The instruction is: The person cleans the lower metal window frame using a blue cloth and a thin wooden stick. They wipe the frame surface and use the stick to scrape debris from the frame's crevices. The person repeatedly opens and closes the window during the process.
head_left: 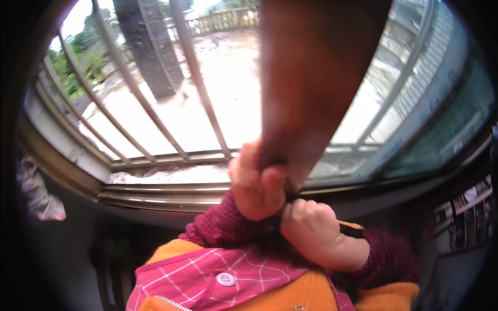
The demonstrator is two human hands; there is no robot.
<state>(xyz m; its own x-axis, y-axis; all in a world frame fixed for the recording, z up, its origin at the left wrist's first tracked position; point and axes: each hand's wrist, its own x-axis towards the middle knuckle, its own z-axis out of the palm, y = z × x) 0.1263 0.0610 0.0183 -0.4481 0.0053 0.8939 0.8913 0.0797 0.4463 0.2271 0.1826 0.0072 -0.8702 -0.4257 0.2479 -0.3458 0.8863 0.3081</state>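
A long, broad reddish-brown piece (307, 89) rises from my hands to the top of the view. It is close to the camera and blurred, so its material cannot be told. Around its lower left edge curls my left hand (256, 186), thumb on the near side. My right hand (317, 233) is a fist just below the piece's narrow lower end. Out of the back of this fist sticks a thin yellow stick (351, 224) with a dark tip, probably a pencil; the fist hides the rest. A pink checked apron (202, 272) covers my front.
Beyond my hands is a window with metal bars (198, 85) and a sliding-track sill (167, 194). A glass pane (443, 132) fills its right side. Pale crumpled cloth or plastic (41, 194) hangs at left. Printed pictures (469, 214) show at right. Outside stands a dark pillar (149, 50).
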